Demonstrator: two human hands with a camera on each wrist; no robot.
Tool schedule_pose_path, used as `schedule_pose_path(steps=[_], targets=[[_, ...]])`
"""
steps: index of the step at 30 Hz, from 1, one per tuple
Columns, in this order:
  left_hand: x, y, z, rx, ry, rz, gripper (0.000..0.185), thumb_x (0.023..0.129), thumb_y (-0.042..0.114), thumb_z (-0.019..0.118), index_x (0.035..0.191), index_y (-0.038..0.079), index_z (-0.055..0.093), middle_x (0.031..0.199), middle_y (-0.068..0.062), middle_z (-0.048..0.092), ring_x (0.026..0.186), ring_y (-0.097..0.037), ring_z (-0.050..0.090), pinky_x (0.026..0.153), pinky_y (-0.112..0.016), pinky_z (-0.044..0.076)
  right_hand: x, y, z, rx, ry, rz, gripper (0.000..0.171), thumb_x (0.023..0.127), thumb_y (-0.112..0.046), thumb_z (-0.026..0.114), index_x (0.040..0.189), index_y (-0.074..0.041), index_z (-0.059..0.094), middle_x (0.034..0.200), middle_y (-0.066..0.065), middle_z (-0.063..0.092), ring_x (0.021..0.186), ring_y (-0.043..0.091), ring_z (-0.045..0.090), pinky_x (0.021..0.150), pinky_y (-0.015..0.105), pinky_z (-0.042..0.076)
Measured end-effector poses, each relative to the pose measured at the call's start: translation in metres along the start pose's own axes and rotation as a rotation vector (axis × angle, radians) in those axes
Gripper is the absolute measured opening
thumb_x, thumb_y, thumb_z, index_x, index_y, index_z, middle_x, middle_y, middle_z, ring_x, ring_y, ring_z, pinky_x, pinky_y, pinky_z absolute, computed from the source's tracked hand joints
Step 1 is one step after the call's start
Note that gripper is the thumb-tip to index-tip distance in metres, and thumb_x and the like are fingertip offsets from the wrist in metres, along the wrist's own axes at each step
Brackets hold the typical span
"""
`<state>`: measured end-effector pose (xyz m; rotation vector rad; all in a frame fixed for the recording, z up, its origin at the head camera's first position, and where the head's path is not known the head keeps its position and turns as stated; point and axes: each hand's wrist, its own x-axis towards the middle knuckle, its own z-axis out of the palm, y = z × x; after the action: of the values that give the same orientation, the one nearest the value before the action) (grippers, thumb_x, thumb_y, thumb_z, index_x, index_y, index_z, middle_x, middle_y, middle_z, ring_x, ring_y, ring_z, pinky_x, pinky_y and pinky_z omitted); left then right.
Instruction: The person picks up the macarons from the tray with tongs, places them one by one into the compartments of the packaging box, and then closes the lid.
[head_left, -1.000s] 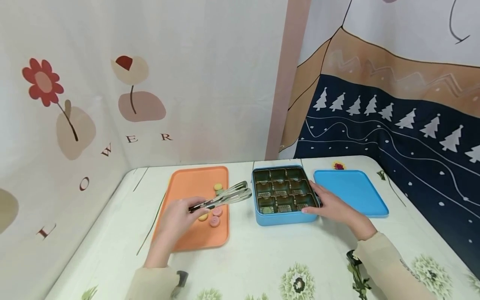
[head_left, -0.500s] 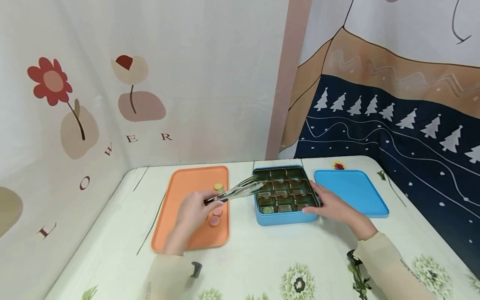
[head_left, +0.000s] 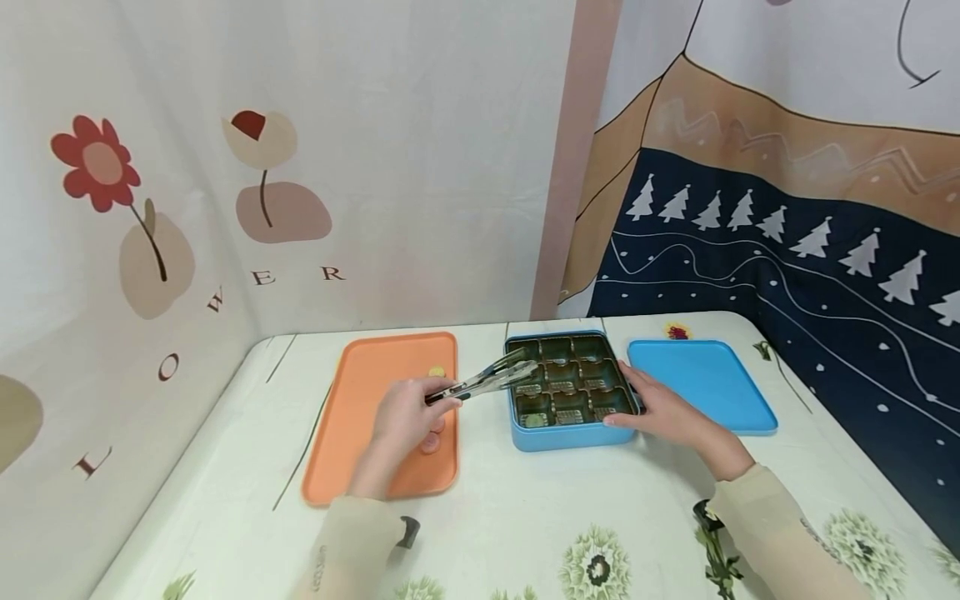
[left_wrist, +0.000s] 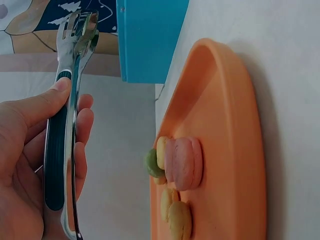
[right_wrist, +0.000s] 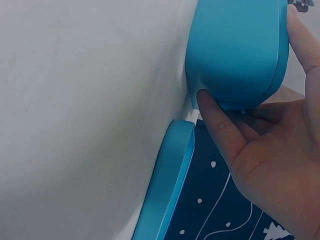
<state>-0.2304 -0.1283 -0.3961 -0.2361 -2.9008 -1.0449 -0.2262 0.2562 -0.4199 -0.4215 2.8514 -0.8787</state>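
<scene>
My left hand [head_left: 408, 417] grips metal serving tongs [left_wrist: 70, 125], one tip slotted like a fork. In the head view the tips overlap the left part of a blue box [head_left: 570, 437]. They lie close together. The box has a dark insert [head_left: 562, 377] divided into several compartments; a green macaron [head_left: 535, 420] sits in the front left one. My right hand [head_left: 660, 408] holds the box by its front right corner, thumb on the front, fingers along the side. Under my left hand, pink macarons [left_wrist: 185, 162], yellow macarons [left_wrist: 180, 220] and a green one [left_wrist: 153, 162] rest on an orange tray [head_left: 367, 367].
A blue lid [head_left: 701, 379] lies flat at the right of the box, its near edge close to my right wrist. The tray and box stand apart on a flowered white tablecloth [head_left: 487, 517]. Printed curtains [head_left: 435, 167] hang behind the table.
My left hand has moved right with the tongs, from over the tray until their tips overlap the box. My right hand and the box have stayed put.
</scene>
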Motion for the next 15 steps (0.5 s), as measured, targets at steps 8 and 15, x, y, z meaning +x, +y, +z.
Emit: schedule_pose_path(steps=[8,15], targets=[[0.0018,0.0056,0.0055,-0.033,-0.032,-0.044,0.034,0.089,0.032,0.075,0.122,0.024,0.072,0.048,-0.003,0.053,0.033,-0.009,0.043,0.052,-0.027,0.041,-0.0004,-0.0011,-0.0014,-0.001,0.003,-0.001,0.107,0.087,-0.051,0.072,0.157,0.006,0.014,0.161,0.035,0.015,0.145,0.057,0.019,0.109,0.071,0.027],[0.0036,0.0076,0.0096,0.008,-0.031,-0.046,0.03,0.09,0.033,0.074,0.119,0.027,0.073,0.047,0.002,0.049,0.038,-0.027,0.06,0.052,-0.028,0.043,-0.0002,-0.0003,0.0002,-0.005,0.004,-0.002,0.106,0.087,-0.05,0.073,0.157,0.006,0.015,0.161,0.034,0.015,0.145,0.057,0.019,0.11,0.071,0.027]])
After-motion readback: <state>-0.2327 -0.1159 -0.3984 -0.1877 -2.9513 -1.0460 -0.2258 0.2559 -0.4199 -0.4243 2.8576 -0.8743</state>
